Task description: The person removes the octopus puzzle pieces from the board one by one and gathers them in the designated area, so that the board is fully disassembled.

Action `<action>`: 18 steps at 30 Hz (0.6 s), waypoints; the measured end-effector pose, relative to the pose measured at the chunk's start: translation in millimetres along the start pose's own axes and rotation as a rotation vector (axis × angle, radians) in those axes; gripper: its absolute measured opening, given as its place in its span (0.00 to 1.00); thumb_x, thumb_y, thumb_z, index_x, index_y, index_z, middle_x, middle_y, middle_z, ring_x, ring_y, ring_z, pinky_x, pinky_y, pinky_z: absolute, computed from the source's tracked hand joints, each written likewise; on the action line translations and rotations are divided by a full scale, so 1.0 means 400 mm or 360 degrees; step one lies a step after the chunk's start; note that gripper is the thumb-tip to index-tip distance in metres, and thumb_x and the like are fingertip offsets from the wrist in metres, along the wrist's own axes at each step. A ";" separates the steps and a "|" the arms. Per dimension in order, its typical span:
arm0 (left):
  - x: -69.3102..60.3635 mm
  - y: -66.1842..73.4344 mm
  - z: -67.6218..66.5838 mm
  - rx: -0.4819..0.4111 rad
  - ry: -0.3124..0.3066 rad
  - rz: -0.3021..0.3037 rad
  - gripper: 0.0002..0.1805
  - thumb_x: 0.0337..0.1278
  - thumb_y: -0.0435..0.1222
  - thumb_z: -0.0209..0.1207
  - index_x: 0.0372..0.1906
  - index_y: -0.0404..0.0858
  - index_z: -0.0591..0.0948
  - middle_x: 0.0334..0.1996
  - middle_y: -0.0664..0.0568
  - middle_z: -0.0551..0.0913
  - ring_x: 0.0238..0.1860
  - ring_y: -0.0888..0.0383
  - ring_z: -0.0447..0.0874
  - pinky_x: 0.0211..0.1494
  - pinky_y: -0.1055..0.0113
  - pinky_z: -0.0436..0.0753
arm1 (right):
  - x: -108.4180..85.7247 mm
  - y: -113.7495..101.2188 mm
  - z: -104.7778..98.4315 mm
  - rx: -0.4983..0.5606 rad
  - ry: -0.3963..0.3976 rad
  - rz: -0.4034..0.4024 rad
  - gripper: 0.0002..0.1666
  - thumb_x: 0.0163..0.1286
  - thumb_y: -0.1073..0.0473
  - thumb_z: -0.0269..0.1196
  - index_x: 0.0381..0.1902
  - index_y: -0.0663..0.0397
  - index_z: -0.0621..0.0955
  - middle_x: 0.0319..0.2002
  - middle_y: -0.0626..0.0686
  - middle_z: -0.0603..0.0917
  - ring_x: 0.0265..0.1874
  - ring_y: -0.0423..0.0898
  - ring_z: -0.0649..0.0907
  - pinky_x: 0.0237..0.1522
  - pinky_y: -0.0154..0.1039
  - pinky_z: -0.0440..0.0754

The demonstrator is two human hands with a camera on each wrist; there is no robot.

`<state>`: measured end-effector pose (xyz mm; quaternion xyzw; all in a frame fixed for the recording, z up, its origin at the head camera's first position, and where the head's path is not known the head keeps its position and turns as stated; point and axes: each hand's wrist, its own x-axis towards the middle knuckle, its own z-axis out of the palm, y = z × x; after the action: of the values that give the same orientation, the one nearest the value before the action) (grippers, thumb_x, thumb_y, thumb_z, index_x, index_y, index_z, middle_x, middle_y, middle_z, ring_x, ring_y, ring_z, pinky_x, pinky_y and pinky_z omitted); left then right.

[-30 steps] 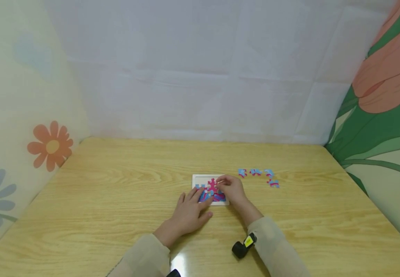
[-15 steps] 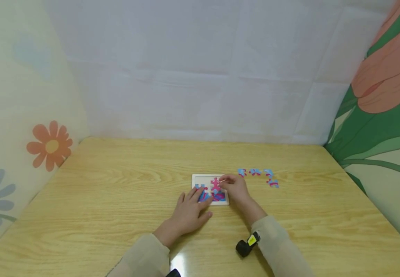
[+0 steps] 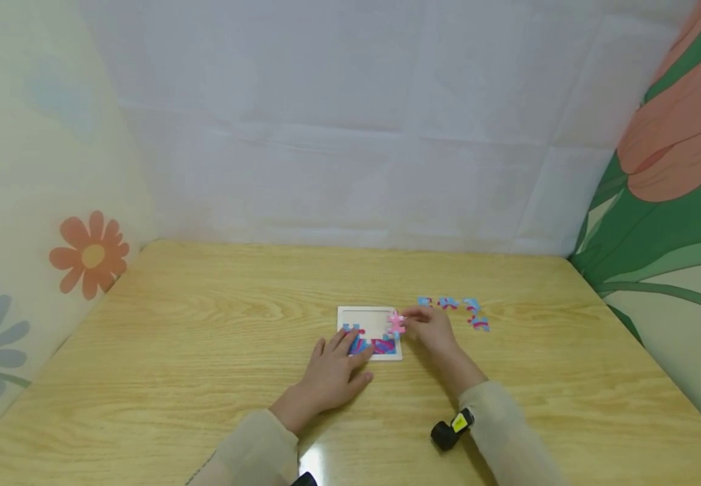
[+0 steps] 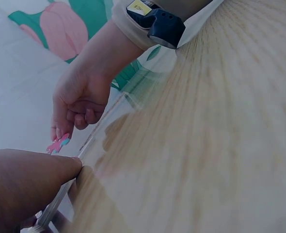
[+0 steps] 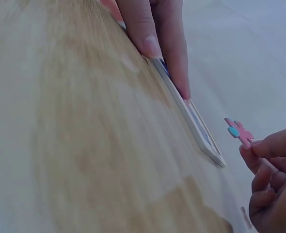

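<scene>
My right hand [image 3: 433,331] pinches a pink puzzle piece [image 3: 396,322] with a light blue tab between thumb and index finger. The piece is lifted above the right edge of a white puzzle frame [image 3: 350,308]; in the right wrist view the pink piece [image 5: 241,133] is clear of the frame [image 5: 201,138]. My left hand [image 3: 333,374] lies with its fingers spread over the frame's lower left, resting on fitted blue and purple pieces [image 3: 383,346]. The upper part of the frame shows its bare backing. Part of the fitted picture is hidden under the left fingers.
Several loose blue and pink puzzle pieces [image 3: 448,302] lie on the wooden table [image 3: 216,310] to the right of the frame. A white cloth [image 3: 326,169] hangs behind the table, with floral panels at both sides.
My right hand has moved to the right, carrying the pink puzzle piece from over the middle of the frame to its right edge. The left hand has stayed in place.
</scene>
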<state>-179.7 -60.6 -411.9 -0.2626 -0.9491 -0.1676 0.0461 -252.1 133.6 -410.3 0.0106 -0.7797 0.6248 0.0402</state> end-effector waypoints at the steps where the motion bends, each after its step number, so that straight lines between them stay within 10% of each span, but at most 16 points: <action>1: 0.000 0.000 0.000 0.0000 -0.0001 0.0000 0.24 0.54 0.49 0.49 0.56 0.45 0.71 0.59 0.39 0.60 0.60 0.41 0.52 0.53 0.39 0.52 | 0.001 0.000 -0.005 -0.0026 0.0006 -0.0008 0.10 0.49 0.75 0.59 0.33 0.72 0.78 0.25 0.57 0.80 0.24 0.41 0.77 0.28 0.32 0.74; 18: -0.001 0.000 0.003 -0.0001 0.0012 0.0000 0.25 0.54 0.49 0.49 0.56 0.45 0.71 0.60 0.40 0.60 0.60 0.41 0.51 0.53 0.40 0.51 | 0.017 0.009 -0.092 -0.0024 0.0010 -0.0067 0.10 0.51 0.74 0.59 0.33 0.76 0.76 0.26 0.56 0.81 0.25 0.37 0.77 0.29 0.29 0.73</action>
<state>-179.3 -60.5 -413.2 -0.2619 -0.9489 -0.1687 0.0495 -257.2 170.4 -405.4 0.0246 -0.7839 0.6178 0.0559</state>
